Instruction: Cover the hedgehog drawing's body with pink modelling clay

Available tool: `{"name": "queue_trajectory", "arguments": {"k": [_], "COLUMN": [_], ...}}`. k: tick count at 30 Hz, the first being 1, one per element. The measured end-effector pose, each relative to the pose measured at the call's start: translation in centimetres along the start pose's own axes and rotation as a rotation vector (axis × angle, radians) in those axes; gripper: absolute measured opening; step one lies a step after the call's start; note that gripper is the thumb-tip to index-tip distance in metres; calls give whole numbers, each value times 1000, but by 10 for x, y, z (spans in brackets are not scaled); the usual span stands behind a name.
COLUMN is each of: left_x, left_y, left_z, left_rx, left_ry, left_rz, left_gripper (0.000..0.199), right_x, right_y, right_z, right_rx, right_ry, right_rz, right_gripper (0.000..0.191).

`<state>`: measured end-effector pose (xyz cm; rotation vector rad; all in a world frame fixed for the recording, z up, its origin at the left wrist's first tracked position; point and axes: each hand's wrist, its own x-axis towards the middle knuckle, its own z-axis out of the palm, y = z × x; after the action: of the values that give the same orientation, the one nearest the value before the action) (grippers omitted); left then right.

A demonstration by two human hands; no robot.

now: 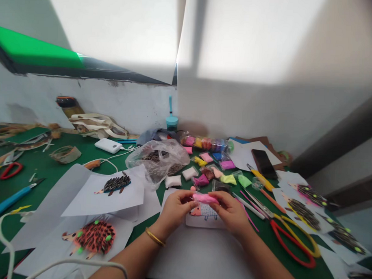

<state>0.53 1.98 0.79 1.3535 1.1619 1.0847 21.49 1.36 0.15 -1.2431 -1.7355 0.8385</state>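
Gripped at both ends: pink lump [204,198], one, soft-looking, pinched between thumb and fingers of the left hand [178,205] and likewise of the right hand [229,210]; position, just over the hedgehog drawing [203,222], at the near middle of the green table [59,171]. Wrapping of the lump, unclear.

Arms, two: forearms slanting in from the near edge and converging, hands facing each other, fingers bent; gold bangle [155,237] on the left wrist.

Containers: clear plastic bag [156,159], crumpled, holding dark, slender seeds; small clear packets [229,179], several, of pink, white, yellow, green and brown material, spread beyond the hands; clear long pack [204,142] of multicoloured pieces, behind them; lidded jar [69,106], tilted, by the wall, contents not legible; light-blue cup [172,122], interior hidden.

Farther out: to the right, large scissors [273,218], red and yellow handles, and a dark phone [263,163]; to the left, white power bank [108,145], cable attached, and red seed-covered hedgehog [94,237] on white paper
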Motion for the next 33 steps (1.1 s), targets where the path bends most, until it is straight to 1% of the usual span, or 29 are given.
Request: {"name": "queue_trajectory", "arguments": {"k": [3, 6, 8, 11, 13, 15, 18, 19, 20, 22, 25, 27, 29, 33], "left_x": [-1, -1, -1, -1, -2, -3, -6, -7, -9, -11, -12, -11, -10, -8], "left_y": [4, 7, 7, 6, 6, 8, 11, 12, 12, 12, 10, 10, 10, 9], "left_z": [-2, -5, -6, -5, -4, -4, -3, -3, -2, -2, -2, -2, -2, 0], "left_rx": [164, 311, 349, 356, 349, 340, 322, 322, 334, 383, 439, 424, 398, 365], "left_ry": [32, -13, -48, -65, -50, -22, 0, -4, -9, -11, -36, -80, -112, -109], "left_rz": [69, 106, 112, 95, 83, 113, 233, 274, 311, 367, 388, 362, 309, 199], "left_gripper": [23, 19, 19, 21, 21, 19, 12, 11, 9, 9, 17, 22, 22, 12], "right_x": [-1, -2, -3, -4, -5, -6, -6, -6, -6, -4, -3, -3, -3, -5], "right_y": [0, -1, 0, 0, 0, 0, 0, -1, -1, -2, -3, -4, -5, -11], "right_z": [3, 6, 8, 10, 10, 10, 8, 8, 7, 6, 5, 5, 6, 7], "right_rx": [-4, -19, -41, -65, -70, -63, 7, 32, 46, 39, 15, 16, 18, 31], "right_ry": [39, 73, 79, 69, 53, 40, -24, -61, -98, -138, -118, -92, -72, -97], "right_rz": [-108, -240, -292, -319, -310, -257, -121, -82, -55, -33, -55, -67, -76, -99], "right_gripper": [17, 16, 19, 23, 22, 25, 51, 57, 57, 49, 38, 34, 31, 24]}}
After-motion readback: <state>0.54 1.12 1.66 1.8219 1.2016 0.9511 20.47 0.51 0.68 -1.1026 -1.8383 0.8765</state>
